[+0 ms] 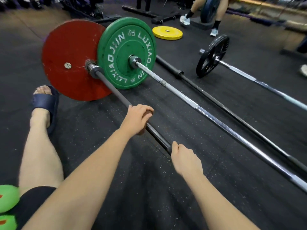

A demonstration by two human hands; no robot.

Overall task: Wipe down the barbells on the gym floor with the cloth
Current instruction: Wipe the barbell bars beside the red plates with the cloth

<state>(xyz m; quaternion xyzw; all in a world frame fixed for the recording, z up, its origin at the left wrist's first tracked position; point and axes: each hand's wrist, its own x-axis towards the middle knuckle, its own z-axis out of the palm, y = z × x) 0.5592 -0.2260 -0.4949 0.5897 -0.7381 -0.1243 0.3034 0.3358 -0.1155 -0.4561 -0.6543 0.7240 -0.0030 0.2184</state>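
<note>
Nearest us, our bare forearms (93, 171) reach out over the speckled black rubber floor (149, 196) to the dark grey steel barbell (114, 92), which lies on that floor with a scuffed round red plate (66, 52) at its far end. Our left grip (138, 119) is curled over the shaft, its fingers closed round it, and a small brownish wad (149, 113) shows under the fingertips; we take it for the cloth, though too little shows to be sure. Our right grip (185, 161) sits lower on the same shaft, thumb laid along the bar and fingers hidden on the far side, so we judge it wrapped round, steadying. To wipe well, we think the right should pin the bar against rolling while the left keeps the cloth fully round the shaft and works along it towards the red plate. Just beside it lies the chrome barbell (207, 113) with a green plate (126, 52).
</note>
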